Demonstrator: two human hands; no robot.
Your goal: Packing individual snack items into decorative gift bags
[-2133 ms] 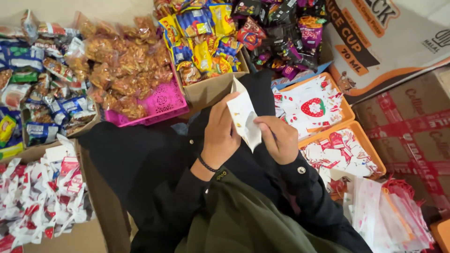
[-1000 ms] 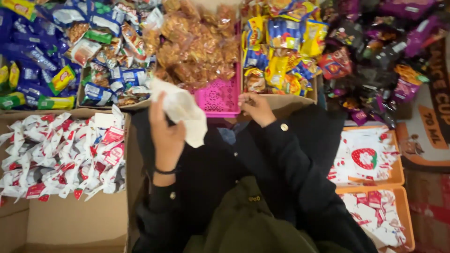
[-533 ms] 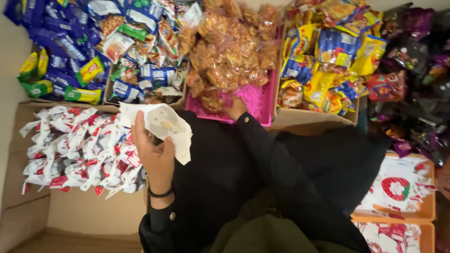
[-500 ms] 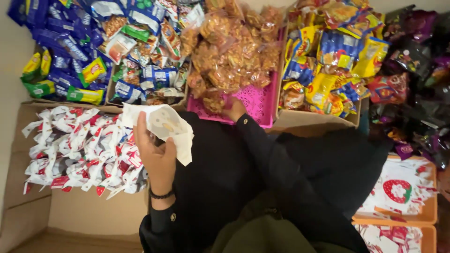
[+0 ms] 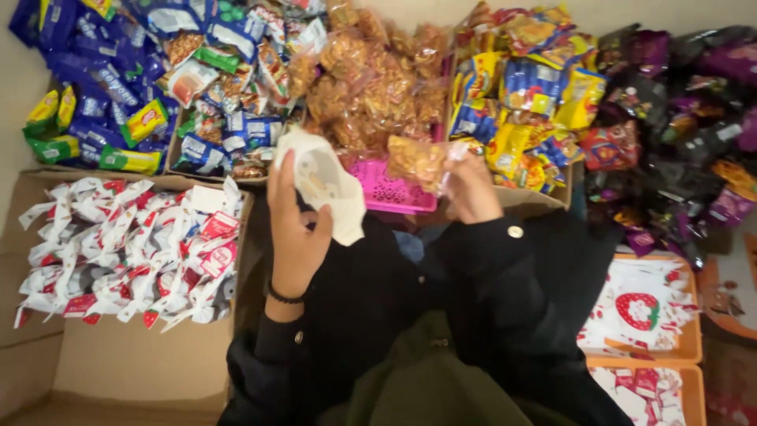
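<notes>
My left hand [image 5: 298,229] grips white bag [image 5: 327,185], held up just in front of pink basket [image 5: 390,193]. Right hand [image 5: 471,189] pinches snack pack [image 5: 418,160] over basket's front edge. Pack looks light, crinkly, crushable; best held by top seam. Bag soft, floppy.

Both hands raised, left [image 5: 298,229] and right [image 5: 471,189], fingers curled.

Blue packs [image 5: 110,71] top-left, prob. red-white sachets [image 5: 126,244] below.
</notes>
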